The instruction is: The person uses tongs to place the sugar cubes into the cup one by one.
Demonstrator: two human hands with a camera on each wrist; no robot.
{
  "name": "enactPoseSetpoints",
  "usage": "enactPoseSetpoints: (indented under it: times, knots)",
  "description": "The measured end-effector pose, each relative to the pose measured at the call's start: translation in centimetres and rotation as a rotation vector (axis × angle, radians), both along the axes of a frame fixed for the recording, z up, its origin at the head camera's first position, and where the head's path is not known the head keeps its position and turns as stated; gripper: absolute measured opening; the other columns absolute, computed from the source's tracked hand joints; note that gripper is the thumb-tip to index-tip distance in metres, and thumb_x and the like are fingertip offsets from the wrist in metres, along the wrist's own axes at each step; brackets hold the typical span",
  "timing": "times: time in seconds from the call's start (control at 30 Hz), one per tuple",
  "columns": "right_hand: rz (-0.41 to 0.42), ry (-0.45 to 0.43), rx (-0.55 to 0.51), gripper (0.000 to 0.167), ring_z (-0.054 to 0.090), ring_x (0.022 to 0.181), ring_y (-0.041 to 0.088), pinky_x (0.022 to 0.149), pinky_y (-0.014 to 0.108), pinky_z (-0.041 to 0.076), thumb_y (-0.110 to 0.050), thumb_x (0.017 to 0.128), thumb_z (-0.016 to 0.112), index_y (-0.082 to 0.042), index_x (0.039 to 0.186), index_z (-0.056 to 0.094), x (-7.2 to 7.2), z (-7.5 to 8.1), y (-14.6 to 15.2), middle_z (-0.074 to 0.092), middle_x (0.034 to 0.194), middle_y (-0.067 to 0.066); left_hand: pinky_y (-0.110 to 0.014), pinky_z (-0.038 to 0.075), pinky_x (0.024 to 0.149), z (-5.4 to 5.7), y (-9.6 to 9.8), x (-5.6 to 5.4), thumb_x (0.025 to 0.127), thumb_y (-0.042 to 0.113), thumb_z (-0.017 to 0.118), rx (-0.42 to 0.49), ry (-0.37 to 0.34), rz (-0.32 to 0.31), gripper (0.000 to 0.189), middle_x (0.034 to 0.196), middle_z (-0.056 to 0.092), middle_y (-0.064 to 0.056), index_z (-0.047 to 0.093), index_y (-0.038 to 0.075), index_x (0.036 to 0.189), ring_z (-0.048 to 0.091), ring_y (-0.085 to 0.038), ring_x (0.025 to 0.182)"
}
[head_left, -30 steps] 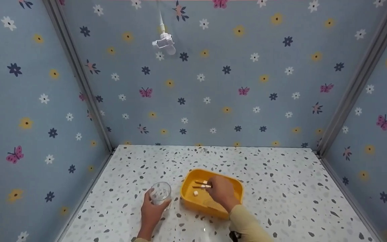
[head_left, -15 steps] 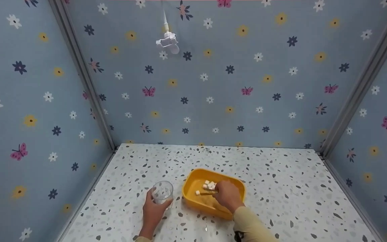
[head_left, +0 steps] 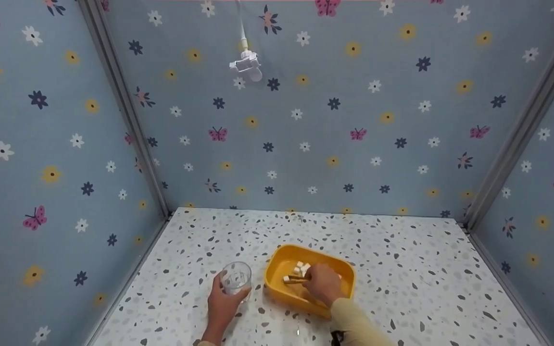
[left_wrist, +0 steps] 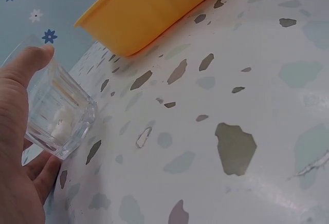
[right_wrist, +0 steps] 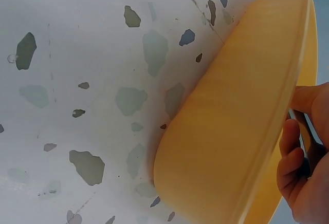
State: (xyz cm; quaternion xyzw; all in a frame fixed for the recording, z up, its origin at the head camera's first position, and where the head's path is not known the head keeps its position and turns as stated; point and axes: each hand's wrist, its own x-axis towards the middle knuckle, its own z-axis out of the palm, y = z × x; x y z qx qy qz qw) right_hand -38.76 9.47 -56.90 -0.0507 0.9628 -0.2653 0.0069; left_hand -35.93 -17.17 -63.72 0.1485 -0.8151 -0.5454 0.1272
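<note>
My left hand [head_left: 222, 305] grips a clear glass [head_left: 236, 276] standing on the table left of a yellow tub [head_left: 296, 300]. In the left wrist view, something white [left_wrist: 61, 124] lies at the bottom of the glass, with my thumb across its rim. Over the tub, my right hand [head_left: 324, 283] holds small tongs [head_left: 297, 279], their thin prongs pointing left. The tips are at a lone white cube [head_left: 286, 278]; whether they pinch it cannot be told. Several more white cubes [head_left: 300, 268] lie just behind, partly hidden by the hand. The tub wall [right_wrist: 226, 111] hides the tong tips in the right wrist view.
Both things stand on a white speckled table [head_left: 402, 278]. Flower-patterned walls [head_left: 296, 129] enclose it at the back and sides, with grey metal posts [head_left: 137, 115] at the corners. A white bracket [head_left: 246, 62] hangs high at the back.
The tongs, spread near the grouped cubes a second ago, have come forward to the lone cube, prongs closer together. My left hand keeps its hold on the glass. The head view has shifted slightly.
</note>
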Motion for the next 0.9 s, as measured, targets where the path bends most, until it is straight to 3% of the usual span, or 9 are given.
enactPoseSetpoints:
  times: [0.27, 0.57, 0.9]
  knots:
    - [0.028, 0.054, -0.005, 0.005, 0.055, 0.063, 0.013, 0.063, 0.033, 0.053, -0.014, 0.081, 0.078, -0.012, 0.079, 0.073, 0.2, 0.1, 0.4, 0.064, 0.072, -0.004, -0.052, 0.039, 0.104, -0.3, 0.0, -0.1, 0.066, 0.041, 0.089, -0.006, -0.019, 0.009, 0.1, 0.143, 0.043, -0.022, 0.035, 0.009, 0.145, 0.043, -0.037, 0.129]
    - [0.055, 0.053, -0.017, 0.004, 0.054, 0.064, 0.014, 0.062, 0.03, 0.051, -0.014, 0.083, 0.077, -0.012, 0.084, 0.074, 0.3, 1.6, 1.3, 0.063, 0.074, -0.005, -0.052, 0.039, 0.104, 0.0, 0.1, -0.2, 0.068, 0.037, 0.088, -0.008, -0.015, 0.004, 0.098, 0.143, 0.042, -0.023, 0.035, 0.008, 0.145, 0.043, -0.038, 0.129]
    - [0.109, 0.207, -0.009, 0.007, 0.05, 0.059, 0.01, 0.055, 0.025, 0.046, -0.02, 0.085, 0.077, -0.013, 0.088, 0.077, 1.7, 2.9, 2.6, 0.06, 0.07, -0.01, -0.052, 0.039, 0.104, 0.2, 0.1, -0.2, 0.068, 0.037, 0.088, -0.008, -0.038, -0.006, 0.098, 0.144, 0.042, -0.021, 0.034, 0.008, 0.145, 0.043, -0.037, 0.128]
